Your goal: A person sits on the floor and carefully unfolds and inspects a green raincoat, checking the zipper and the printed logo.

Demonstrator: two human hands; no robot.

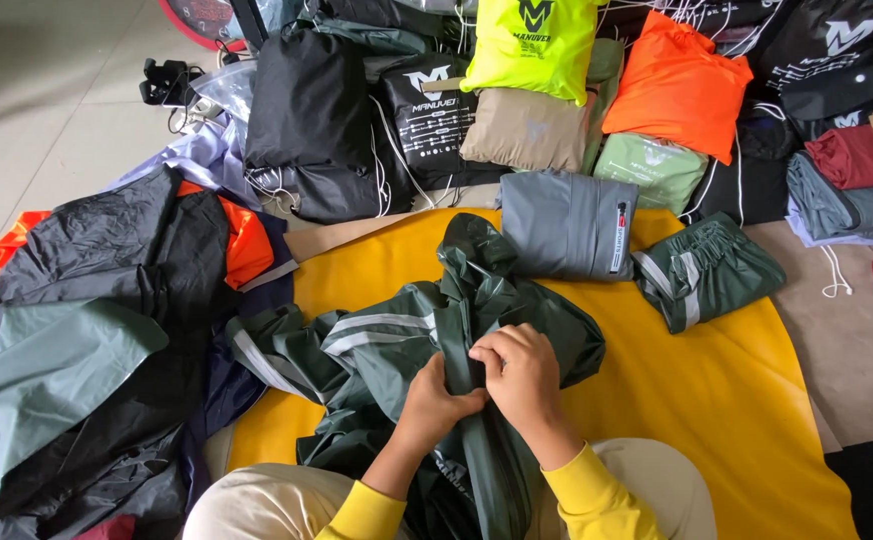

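Still early days by the look of it: the dark green raincoat (pixel 407 350) is only bunched up mid-frame on the yellow sheet (pixel 737 400), its front strip pinched by both the left hand (pixel 437 400) and right hand (pixel 519 370), while the folded green trousers (pixel 707 270) are already laid at the upper right.

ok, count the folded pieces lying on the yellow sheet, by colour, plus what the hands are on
Grey folded jacket: 1
Dark green folded trousers: 1
Dark green raincoat, unfolded, gripped by left hand and right hand: 1
Total on the yellow sheet: 3
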